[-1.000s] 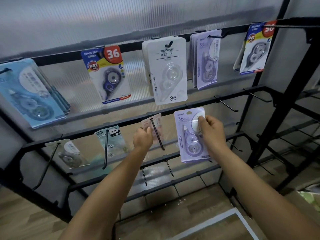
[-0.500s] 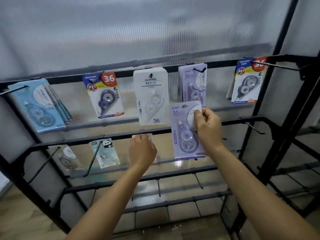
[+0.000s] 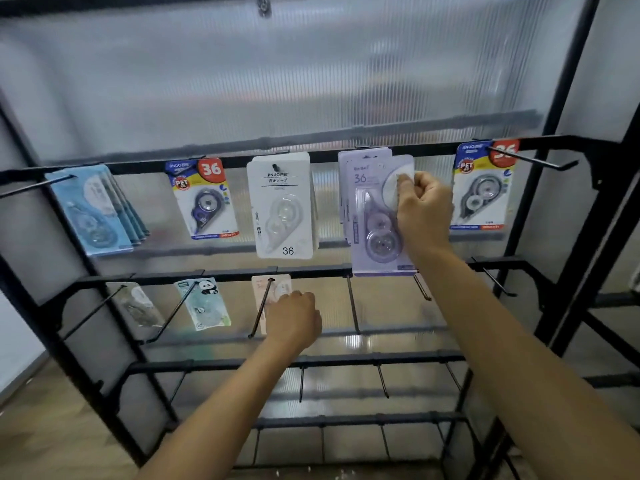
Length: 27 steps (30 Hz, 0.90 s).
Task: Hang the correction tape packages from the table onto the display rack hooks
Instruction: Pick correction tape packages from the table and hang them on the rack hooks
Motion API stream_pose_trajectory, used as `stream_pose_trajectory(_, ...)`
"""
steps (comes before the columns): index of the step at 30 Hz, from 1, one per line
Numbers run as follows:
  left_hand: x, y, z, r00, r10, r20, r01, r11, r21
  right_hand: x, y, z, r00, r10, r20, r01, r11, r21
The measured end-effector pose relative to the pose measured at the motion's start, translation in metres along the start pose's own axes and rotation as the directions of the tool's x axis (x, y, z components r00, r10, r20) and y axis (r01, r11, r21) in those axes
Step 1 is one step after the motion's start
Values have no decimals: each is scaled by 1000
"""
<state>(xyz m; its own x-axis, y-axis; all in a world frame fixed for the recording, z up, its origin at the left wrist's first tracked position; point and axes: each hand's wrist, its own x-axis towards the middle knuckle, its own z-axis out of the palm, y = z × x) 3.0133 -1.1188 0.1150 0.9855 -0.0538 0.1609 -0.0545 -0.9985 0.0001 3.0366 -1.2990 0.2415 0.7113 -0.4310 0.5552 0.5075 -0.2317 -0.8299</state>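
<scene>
1. While the right hand point(image 3: 420, 209) pinches the purple correction tape package point(image 3: 375, 216) by its upper edge, that package is held up against the purple packages already hanging on the display rack's point(image 3: 585, 237) top row.
2. Lower down, the left hand point(image 3: 294, 322) is curled in front of a pink package point(image 3: 273, 289) on the second row; whether it grips anything cannot be told.

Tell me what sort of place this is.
Probably a stationery shop display: a black metal rack with peg hooks, carded correction tape packs such as the white one, and a ribbed translucent back panel.
</scene>
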Motion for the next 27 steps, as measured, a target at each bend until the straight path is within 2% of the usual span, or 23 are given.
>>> stream_pose_trajectory(9, 10, 16, 7, 1000, 24, -19, -26, 996, -88, 20, 4, 8, 999, -32, 7, 32, 999, -44)
stream_pose_trajectory(13, 14, 16, 10, 999, 15, -33, -19, 994, -111, 25, 14, 15, 998, 25, 52, -21, 997, -77)
stream_pose_trajectory(19, 19, 20, 7, 998, 16, -62, -23, 993, -113, 43, 23, 26, 993, 76, 90, -52, 968, -245)
stream_pose_trajectory(22, 14, 23, 5, 999, -15, -52, 10, 994, -108, 46, 30, 27, 993, 99, 58, -79, 957, -280)
stream_pose_trajectory(25, 6, 24, 6, 998, -38, -51, 32, 994, -108, 30, 39, 22, 999, 22, -38, -32, 958, -286)
stream_pose_trajectory(27, 0, 22, 8, 997, -52, -49, 46, 992, -114, 8, 42, 21, 999, -52, -11, 48, 973, -224)
